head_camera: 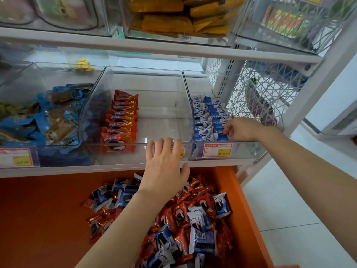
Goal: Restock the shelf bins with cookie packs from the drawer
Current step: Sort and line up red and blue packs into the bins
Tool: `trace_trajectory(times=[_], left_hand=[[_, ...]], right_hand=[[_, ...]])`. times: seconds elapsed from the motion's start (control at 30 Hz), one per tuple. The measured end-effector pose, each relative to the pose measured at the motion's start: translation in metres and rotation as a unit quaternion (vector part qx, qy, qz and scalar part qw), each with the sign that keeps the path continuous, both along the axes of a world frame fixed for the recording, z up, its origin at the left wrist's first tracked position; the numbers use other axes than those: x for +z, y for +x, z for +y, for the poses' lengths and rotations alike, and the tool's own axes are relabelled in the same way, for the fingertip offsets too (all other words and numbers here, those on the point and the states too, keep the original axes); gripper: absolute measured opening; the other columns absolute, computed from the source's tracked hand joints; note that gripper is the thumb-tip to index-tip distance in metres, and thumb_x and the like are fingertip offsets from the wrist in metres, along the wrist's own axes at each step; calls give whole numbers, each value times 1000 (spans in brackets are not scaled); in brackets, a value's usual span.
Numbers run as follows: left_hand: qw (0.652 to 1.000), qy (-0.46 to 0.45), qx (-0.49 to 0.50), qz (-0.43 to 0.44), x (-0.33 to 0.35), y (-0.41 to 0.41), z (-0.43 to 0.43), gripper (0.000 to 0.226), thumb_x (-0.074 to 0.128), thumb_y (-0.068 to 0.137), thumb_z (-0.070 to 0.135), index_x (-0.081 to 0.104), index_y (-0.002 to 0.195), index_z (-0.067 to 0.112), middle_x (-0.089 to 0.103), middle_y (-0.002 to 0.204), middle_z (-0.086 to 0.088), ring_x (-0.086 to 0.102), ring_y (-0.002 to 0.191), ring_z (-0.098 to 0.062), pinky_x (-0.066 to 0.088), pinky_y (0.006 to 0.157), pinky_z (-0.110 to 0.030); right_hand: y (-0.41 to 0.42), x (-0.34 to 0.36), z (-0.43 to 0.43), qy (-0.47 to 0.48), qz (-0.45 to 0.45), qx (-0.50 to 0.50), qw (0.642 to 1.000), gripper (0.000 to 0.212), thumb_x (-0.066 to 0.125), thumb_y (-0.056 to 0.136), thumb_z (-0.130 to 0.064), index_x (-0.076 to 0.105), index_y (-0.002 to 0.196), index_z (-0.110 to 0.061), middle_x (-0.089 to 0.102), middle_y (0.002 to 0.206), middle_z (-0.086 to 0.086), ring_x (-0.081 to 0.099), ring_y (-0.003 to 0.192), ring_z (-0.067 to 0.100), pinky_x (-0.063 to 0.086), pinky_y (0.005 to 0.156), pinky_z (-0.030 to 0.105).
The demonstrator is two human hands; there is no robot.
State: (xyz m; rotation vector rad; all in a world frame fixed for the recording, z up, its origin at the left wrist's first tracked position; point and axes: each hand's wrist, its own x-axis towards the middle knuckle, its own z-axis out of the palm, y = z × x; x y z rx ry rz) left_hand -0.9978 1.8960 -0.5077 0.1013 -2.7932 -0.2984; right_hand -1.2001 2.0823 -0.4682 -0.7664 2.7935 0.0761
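Note:
An open orange drawer (44, 206) below the shelf holds a heap of red and blue cookie packs (185, 219). Above it, the middle clear bin (166, 113) has one row of red packs (121, 120) along its left side. The right clear bin (231, 149) holds rows of blue packs (206, 120). My left hand (164, 163) is spread flat with its fingertips on the middle bin's front lip. My right hand (239, 128) reaches into the right bin and pinches a blue pack (222, 136) at the front of the row.
A left bin (58, 70) holds blue and brown snack packs. The shelf above carries a bin of orange packs (173, 18). Price tags (217, 149) sit on the bin fronts. A white wire side panel (266, 97) closes the shelf's right end; white floor tiles lie beyond.

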Motion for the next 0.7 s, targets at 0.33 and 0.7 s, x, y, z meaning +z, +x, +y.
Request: trace_trajectory(times=[0.33, 0.7], left_hand=[[999, -8, -11, -40, 8, 4, -1, 53, 38, 95, 40, 28, 143, 19, 34, 142, -2, 28, 133, -21, 10, 116, -42], [997, 5, -81, -12, -4, 12, -17, 62, 42, 97, 23, 14, 152, 16, 12, 159, -4, 6, 147, -23, -14, 113, -30]], right_hand=[[39, 6, 9, -115, -10, -23, 993, 60, 25, 98, -50, 62, 108, -3, 67, 104, 17, 65, 92, 27, 50, 86, 35], [106, -33, 33, -186, 182, 62, 964, 40, 37, 102, -29, 49, 134, -9, 54, 135, 8, 50, 125, 21, 30, 107, 28]])
